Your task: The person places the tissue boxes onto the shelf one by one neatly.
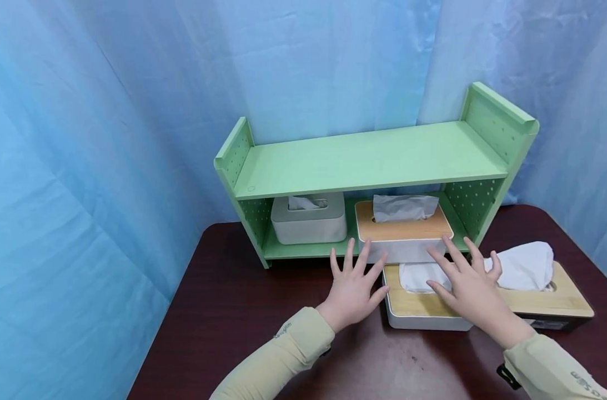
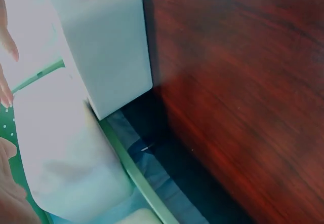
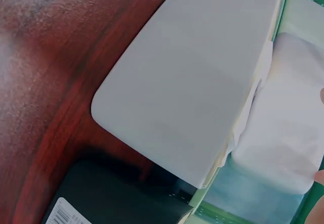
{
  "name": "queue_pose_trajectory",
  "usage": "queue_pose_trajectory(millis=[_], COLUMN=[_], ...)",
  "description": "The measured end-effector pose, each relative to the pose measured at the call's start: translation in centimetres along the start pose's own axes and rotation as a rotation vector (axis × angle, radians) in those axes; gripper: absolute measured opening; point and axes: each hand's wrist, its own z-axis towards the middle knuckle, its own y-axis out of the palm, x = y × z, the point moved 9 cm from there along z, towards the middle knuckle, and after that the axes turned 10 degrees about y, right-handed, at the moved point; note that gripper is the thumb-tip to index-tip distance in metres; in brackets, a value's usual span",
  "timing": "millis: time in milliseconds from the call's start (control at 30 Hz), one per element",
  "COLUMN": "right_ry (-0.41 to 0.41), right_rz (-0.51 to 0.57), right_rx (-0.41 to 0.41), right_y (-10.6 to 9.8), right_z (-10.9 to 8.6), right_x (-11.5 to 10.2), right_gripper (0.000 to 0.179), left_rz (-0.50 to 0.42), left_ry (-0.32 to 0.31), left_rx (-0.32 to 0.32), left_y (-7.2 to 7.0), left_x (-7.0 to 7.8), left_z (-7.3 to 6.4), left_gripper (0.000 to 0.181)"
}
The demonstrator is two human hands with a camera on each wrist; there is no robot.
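Note:
A white tissue box with a wooden lid (image 1: 405, 229) sits on the lower level of the green shelf (image 1: 368, 161), a tissue sticking up from its slot. Both hands reach toward its front. My left hand (image 1: 350, 291) has its fingers spread, the tips near the box's lower left corner. On the other side my right hand (image 1: 475, 291) is spread too, its fingertips by the box's right end. Below that hand lies a second white tissue box with a wooden lid (image 1: 423, 305), partly covered by the fingers. In the right wrist view, fingertips (image 3: 319, 177) appear at the shelved box's edge.
A smaller white-and-grey tissue box (image 1: 310, 225) stands at the left of the lower shelf. At right on the dark wood table (image 1: 223, 333) is a black tissue box with a wooden lid (image 1: 558, 297). A blue curtain (image 1: 333, 66) hangs behind.

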Motion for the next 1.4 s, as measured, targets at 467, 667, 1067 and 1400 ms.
queue_pose_trajectory(millis=[467, 667, 1067, 1400], right_ry=[0.067, 0.108, 0.144, 0.137], right_rz=[-0.014, -0.031, -0.050, -0.050], right_rx=[-0.038, -0.101, -0.155, -0.147], right_y=[0.8, 1.4, 2.5, 2.2], right_z=[1.7, 3.1, 5.0, 4.9], right_x=[0.9, 1.6, 2.5, 2.0], right_gripper=[0.064, 0.062, 0.058, 0.059], left_rz=[0.045, 0.035, 0.060, 0.066], left_ry=[-0.057, -0.094, -0.121, -0.111], left_rx=[-0.039, -0.070, -0.105, -0.100], left_y=[0.6, 1.3, 1.8, 1.2], left_x=[-1.0, -1.9, -3.0, -2.7], left_z=[1.9, 3.5, 5.5, 5.3], left_gripper=[0.057, 0.057, 0.058, 0.058])
